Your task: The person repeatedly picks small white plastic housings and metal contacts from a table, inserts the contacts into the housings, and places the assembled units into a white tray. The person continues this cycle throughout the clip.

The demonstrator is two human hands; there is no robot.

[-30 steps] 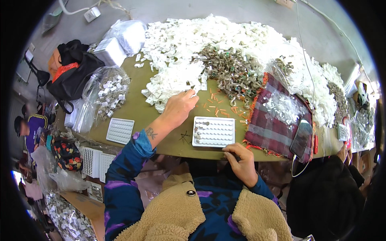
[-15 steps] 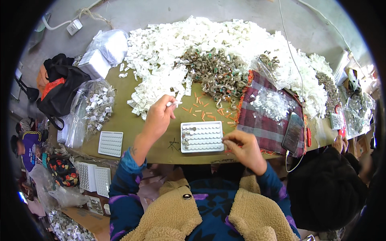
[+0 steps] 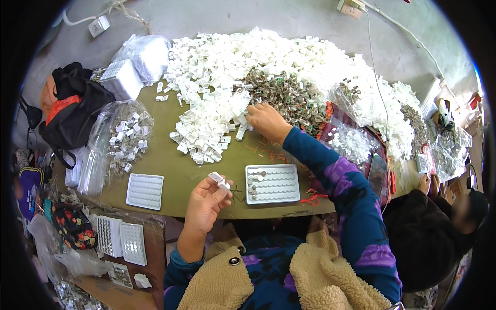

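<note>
Head view: your left hand (image 3: 204,202) pinches a white clip (image 3: 219,180) between thumb and fingertips, just left of the tray (image 3: 272,184). Your right hand (image 3: 266,120) reaches into the metal parts (image 3: 289,95), fingers curled; cannot tell if they hold one. Step, judged: gathering pieces to pair. Next move needs the right hand back at the clip.

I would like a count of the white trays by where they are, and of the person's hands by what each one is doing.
White tray with pieces already in it, before the person: 1
Empty white tray on the table: 1
White trays on the lower surface: 2
Left hand holding a small white piece: 1
Right hand reaching into the piles: 1
Total: 4 trays, 2 hands
</note>
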